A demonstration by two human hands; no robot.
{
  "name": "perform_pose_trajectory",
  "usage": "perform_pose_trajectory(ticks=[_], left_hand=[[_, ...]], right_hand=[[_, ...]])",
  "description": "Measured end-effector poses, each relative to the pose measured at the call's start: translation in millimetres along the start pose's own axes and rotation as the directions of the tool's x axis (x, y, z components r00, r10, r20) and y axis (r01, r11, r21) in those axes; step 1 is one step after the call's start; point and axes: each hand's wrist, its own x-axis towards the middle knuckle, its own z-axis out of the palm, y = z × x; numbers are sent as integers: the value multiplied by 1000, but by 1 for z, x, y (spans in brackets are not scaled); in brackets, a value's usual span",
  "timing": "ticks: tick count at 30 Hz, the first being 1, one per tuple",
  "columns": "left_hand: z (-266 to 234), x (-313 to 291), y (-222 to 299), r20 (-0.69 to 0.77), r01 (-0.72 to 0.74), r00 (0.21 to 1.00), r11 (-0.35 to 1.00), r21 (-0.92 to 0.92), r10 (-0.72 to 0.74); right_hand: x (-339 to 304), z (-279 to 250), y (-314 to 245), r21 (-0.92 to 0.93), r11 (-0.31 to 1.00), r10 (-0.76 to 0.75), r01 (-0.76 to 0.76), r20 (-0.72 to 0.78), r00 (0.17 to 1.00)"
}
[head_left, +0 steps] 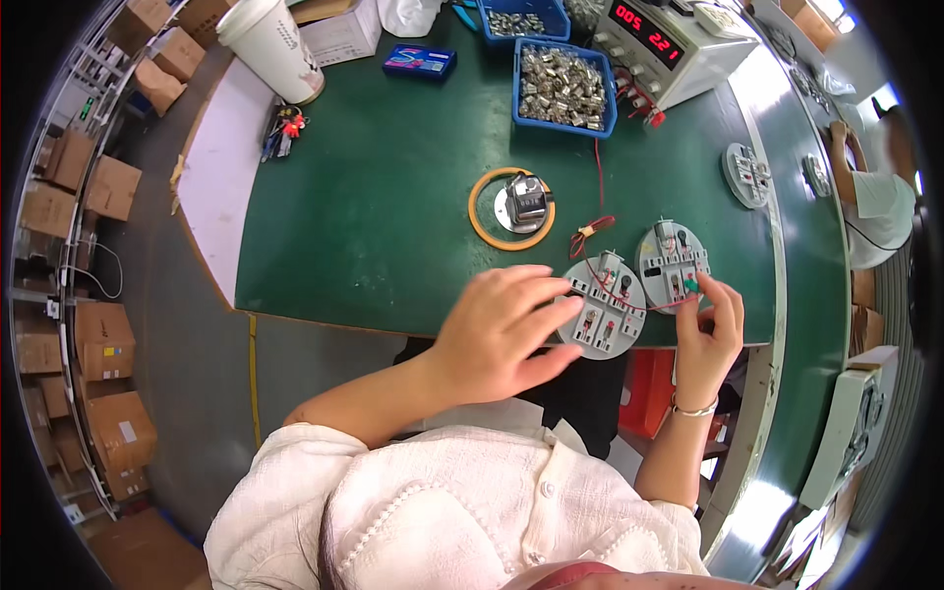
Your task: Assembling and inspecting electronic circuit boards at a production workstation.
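Two round grey plastic discs carrying small motors and metal parts lie side by side near the table's front edge: the left disc and the right disc. My left hand is open, its fingers spread at the left disc's left edge; whether they touch it I cannot tell. At the right disc's lower right edge, my right hand pinches a small green piece, its exact kind unclear. A thin red wire runs across the left disc toward my right hand.
Beyond the discs lies an orange ring around a shiny metal piece. A blue bin of small metal motors stands by a power supply. Another disc sits right. A white cup stands far left; a co-worker sits right.
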Motion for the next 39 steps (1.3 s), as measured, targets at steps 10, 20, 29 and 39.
perform_pose_trajectory(ticks=[10, 20, 29, 39], left_hand=[[-45, 8, -47, 11, 75, 996, 915, 397, -86], [-21, 25, -43, 66, -106, 994, 922, 373, 87], [-35, 26, -15, -77, -146, 982, 951, 274, 172], [-38, 30, 3, 256, 405, 829, 218, -888, -498]], right_hand=[[-15, 3, 4, -48, 991, -127, 123, -79, 989], [-26, -11, -18, 21, 993, -108, 112, -145, 984], [-26, -4, -43, 182, 946, -251, 269, -119, 961], [-27, -2, -64, 335, 917, -261, 217, 92, 961]])
